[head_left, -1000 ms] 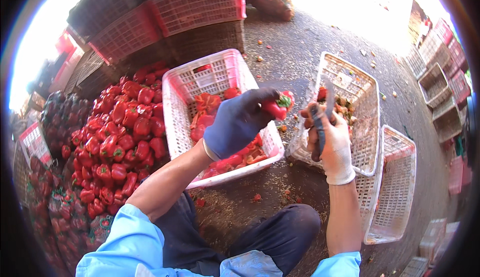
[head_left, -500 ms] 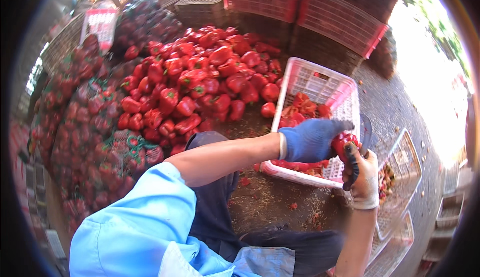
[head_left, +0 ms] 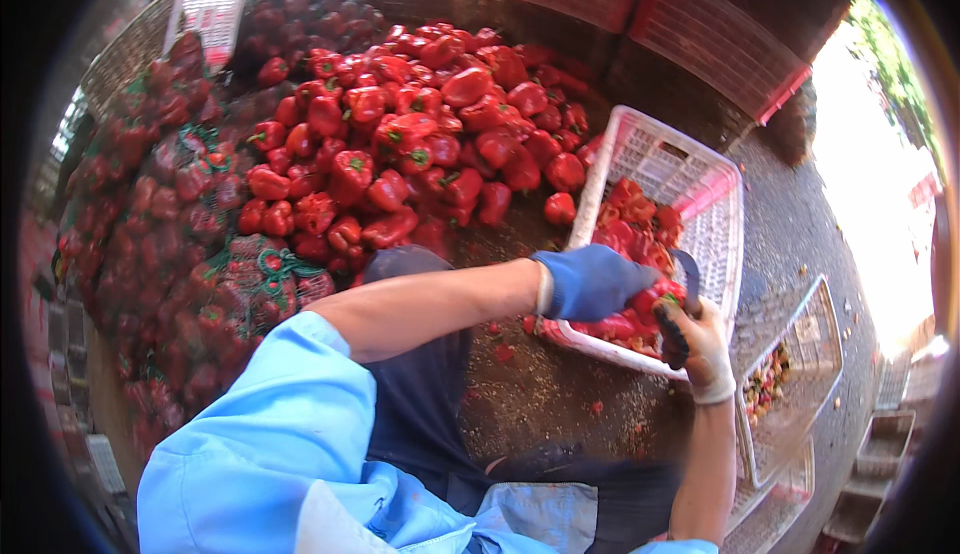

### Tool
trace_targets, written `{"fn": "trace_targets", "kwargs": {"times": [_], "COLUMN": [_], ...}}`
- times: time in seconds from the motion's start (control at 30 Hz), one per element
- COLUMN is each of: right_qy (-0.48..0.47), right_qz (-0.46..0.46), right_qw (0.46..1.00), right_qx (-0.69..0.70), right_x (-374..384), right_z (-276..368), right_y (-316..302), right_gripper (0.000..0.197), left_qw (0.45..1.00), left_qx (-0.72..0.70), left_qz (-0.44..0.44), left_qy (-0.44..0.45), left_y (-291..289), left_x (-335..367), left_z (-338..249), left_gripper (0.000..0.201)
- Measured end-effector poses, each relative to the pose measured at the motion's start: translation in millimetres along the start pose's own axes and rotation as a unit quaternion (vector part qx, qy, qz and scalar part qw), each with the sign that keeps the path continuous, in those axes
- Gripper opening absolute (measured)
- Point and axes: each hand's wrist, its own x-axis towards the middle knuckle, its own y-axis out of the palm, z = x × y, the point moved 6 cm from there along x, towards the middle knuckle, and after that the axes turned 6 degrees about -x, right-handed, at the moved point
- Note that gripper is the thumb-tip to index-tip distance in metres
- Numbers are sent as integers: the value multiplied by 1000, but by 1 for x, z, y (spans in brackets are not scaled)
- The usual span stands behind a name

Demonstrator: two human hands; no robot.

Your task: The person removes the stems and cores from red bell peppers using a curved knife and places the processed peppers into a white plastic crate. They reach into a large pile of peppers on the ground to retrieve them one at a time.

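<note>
My left hand [head_left: 597, 282], in a blue glove, grips a red bell pepper [head_left: 657, 296] over the near part of a white plastic crate [head_left: 722, 244]. My right hand [head_left: 706, 342] wears a pale glove with dark fingers and meets the pepper from the right. From its grip rises a dark, curved knife blade [head_left: 688, 272]; the handle is hidden. The pepper's green stem end faces the right thumb. Inside the crate lie cut red peppers [head_left: 632, 222], below and beyond my hands.
A large heap of red bell peppers [head_left: 430, 124] covers the ground to the left. Mesh sacks of peppers [head_left: 170, 244] stand at far left. A clear crate with scraps [head_left: 765, 384] sits at right. Stacked pink-and-white crates [head_left: 715, 39] line the back.
The view has shifted, so most things sit further right. Both hands with the pepper have come lower and closer to the crate's near end, and the pepper's stem end now shows.
</note>
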Motion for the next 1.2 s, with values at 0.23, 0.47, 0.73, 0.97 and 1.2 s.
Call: {"fn": "trace_targets", "kwargs": {"times": [0.23,0.47,0.73,0.97,1.2], "right_qy": [61,63,-7,-83,-154], "right_qz": [22,-62,-79,-221,-466], "right_qw": [995,962,972,972,853], "right_qx": [70,259,219,14,-180], "right_x": [15,21,9,-2,-31], "right_z": [-10,-23,-16,-29,-137], "right_y": [7,9,-5,-60,-228], "right_gripper": [19,18,26,35,34], "left_qw": [999,994,985,979,987], "left_qx": [12,32,54,49,75], "left_qz": [-43,-101,-120,-16,-47], "left_qy": [-25,-32,-108,-195,-137], "left_y": [-1,10,9,23,-34], "left_x": [-5,-3,5,13,2], "left_z": [13,14,25,33,83], "left_gripper": [43,32,26,21,42]}}
